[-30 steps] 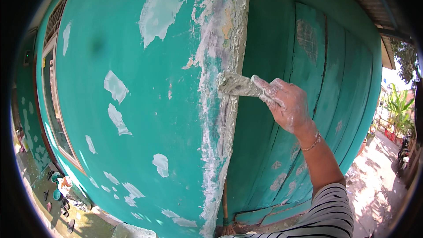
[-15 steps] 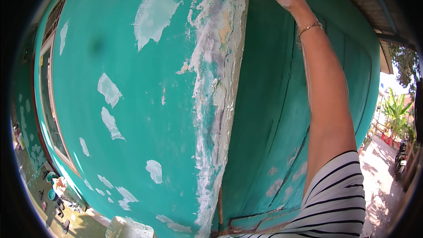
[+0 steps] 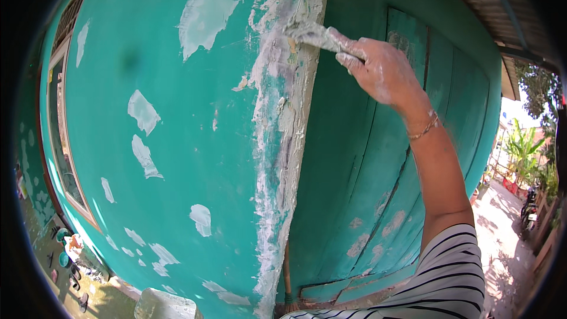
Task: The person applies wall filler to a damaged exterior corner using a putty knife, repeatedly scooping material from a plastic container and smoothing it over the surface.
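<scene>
My right hand [image 3: 385,71] is closed around the handle of a putty knife [image 3: 313,35]. Its putty-smeared blade points left and lies against the upper part of the wall corner [image 3: 298,103]. Rough pale filler coats that corner from top to bottom, with thicker lumps along the edge. Pale putty also marks my fingers and the back of my hand. A bracelet circles my wrist. My left hand is out of view.
The green wall [image 3: 171,82] left of the corner carries several pale filler patches. Right of it are recessed green panels [image 3: 455,88]. A broom [image 3: 287,277] leans below. At the bottom stands a whitish tub [image 3: 165,305]. Left are a window [image 3: 66,136] and shoes on the ground.
My right hand has come down from the top of the corner with the putty knife, whose blade now shows against the filler. The view has shifted slightly.
</scene>
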The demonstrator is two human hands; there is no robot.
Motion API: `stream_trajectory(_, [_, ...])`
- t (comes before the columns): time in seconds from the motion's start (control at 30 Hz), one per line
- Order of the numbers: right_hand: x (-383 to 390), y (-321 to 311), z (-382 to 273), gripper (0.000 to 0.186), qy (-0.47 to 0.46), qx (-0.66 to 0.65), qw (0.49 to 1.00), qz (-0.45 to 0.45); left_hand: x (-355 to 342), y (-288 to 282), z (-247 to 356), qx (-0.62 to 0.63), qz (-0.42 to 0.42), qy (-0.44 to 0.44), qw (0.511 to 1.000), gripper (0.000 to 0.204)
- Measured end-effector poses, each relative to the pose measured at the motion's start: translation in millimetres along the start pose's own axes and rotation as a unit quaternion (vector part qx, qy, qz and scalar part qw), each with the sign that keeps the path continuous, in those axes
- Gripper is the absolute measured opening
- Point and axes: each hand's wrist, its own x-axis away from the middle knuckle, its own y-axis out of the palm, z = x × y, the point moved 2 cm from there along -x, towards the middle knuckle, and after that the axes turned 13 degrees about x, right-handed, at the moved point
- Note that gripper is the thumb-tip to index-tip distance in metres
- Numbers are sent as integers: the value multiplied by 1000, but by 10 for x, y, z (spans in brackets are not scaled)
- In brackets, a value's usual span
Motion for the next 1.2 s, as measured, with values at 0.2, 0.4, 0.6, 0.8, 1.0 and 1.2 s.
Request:
stream_trajectory(0.2, [762, 82, -555, 46, -117, 18, 992, -47, -42, -124, 101, -15, -8, -6, 1000, 79])
stream_trajectory(0.4, [105, 259, -49, 45, -94, 75, 987, 109, -24, -44, 111, -18, -15, -2, 1000, 79])
stream_trajectory(0.6, [-1099, 258, 875, 38, -41, 70, 976, 202, -83, 128, -26, -13, 12, 21, 1000, 74])
stream_trajectory(0.8, [-1275, 63, 921, 41, 18, 81, 996, 46, -181, -284, -112, 28, 0, 11, 1000, 66])
stream_trajectory(1.0, [-487, -164, 268, 34, -59, 137, 985, 81, -77, -5, -75, 0, 19, -33, 999, 65])
stream_trajectory(1.2, [-585, 43, 454, 33, -5, 105, 991, 83, -295, -232, -109, 23, 63, -17, 998, 65])
